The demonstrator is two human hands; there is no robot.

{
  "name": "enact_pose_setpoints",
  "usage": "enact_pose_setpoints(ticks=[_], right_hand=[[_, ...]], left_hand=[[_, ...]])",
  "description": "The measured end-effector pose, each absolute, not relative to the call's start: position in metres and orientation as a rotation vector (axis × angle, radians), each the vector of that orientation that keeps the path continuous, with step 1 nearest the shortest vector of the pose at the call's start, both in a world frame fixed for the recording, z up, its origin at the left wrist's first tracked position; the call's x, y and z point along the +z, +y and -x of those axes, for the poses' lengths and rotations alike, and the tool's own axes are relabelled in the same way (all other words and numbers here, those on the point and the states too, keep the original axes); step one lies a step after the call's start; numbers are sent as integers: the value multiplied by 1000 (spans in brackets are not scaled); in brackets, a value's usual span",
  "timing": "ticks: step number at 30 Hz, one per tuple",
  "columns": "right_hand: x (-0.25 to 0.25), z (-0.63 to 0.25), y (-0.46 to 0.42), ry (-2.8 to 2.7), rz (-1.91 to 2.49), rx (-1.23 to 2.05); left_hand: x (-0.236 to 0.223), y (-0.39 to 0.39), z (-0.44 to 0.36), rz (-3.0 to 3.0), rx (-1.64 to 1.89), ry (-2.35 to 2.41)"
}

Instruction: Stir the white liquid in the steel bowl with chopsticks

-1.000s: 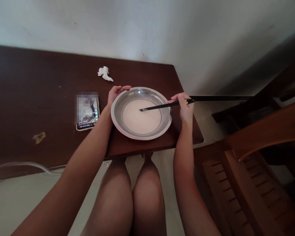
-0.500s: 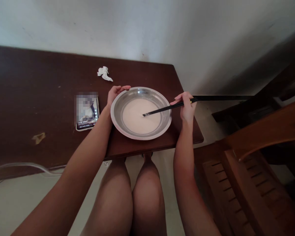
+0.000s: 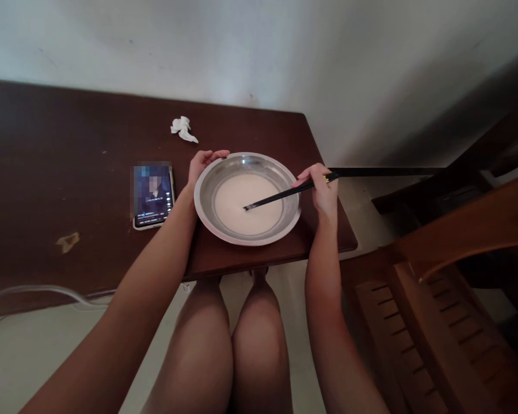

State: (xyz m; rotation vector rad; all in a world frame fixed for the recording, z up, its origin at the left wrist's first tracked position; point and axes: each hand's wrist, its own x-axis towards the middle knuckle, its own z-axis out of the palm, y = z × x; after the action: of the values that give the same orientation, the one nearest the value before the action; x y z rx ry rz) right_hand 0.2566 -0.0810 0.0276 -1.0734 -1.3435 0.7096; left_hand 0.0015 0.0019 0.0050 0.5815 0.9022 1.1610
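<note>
A shallow metal bowl rests on the dark wooden table near its front edge. Creamy off-white liquid fills the lower part of it. My left hand grips the bowl's far left rim, fingers curled over the edge. In my right hand, at the bowl's right side, black chopsticks are held closed together on a slant. Their tips dip into the liquid around the middle of the bowl, and some pale liquid coats them there.
A lit phone lies on the table left of the bowl. Behind it is a crumpled white tissue. A white cable runs along the front left edge. To the right stands a slatted wooden chair; a wall closes the back.
My right hand and the chopsticks have shifted slightly left, the tips moving left and a little nearer through the liquid. My left hand and the bowl stay put. The phone's picture is different.
</note>
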Motion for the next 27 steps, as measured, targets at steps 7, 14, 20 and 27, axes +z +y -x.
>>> enact_pose_setpoints(ticks=[7,14,20,27], right_hand=[[29,-256,-80,-1350,1108,598],[29,-255,-83,-1423,1046,739],[28,-257,-80,-1326,1096,601],[30,-254,-84,-1444,1091,712]], left_hand=[[6,1,-2,-574,1163,904],[8,0,-3,-563,1161,917],[1,4,-1,-604,1165,917],[5,2,-2,-571,1160,911]])
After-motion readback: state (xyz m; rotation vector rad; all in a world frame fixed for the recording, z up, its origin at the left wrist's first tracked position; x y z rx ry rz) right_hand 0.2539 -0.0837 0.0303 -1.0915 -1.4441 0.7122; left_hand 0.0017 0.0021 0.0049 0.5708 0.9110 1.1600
